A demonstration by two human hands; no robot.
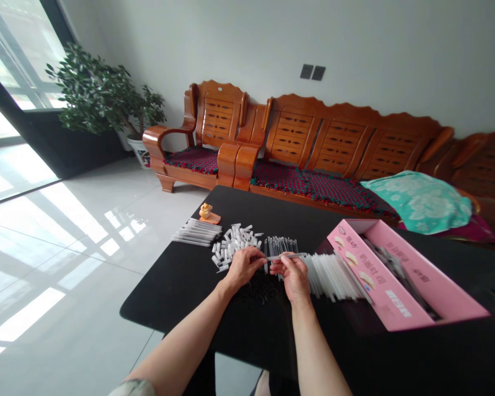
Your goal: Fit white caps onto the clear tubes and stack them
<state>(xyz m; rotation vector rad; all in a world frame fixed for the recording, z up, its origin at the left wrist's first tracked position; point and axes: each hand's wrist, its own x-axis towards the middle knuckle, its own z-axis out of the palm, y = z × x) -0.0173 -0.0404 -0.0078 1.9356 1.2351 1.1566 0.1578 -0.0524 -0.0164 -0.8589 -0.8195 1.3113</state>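
Note:
Between my two hands a slim, pale pen [274,257] lies level above the black table. My left hand [243,266] pinches its left end, where the fingers hide the tip. My right hand [295,276] grips the barrel nearer its right end. Just beyond my left hand is a loose pile of short white pen caps [238,240]. Thin dark pen refills [282,243] lie in a row behind my right hand. To its right are many translucent white pen barrels [332,276] side by side. Small black pieces [263,291] are scattered below the hands, too small to name.
Several capped-looking pens [197,232] lie at the table's left edge, beside a small orange figurine [205,211]. A pink open box [396,280] with dark contents stands at right. Behind the black table [169,289] are a wooden sofa [297,137] and a potted plant [107,93].

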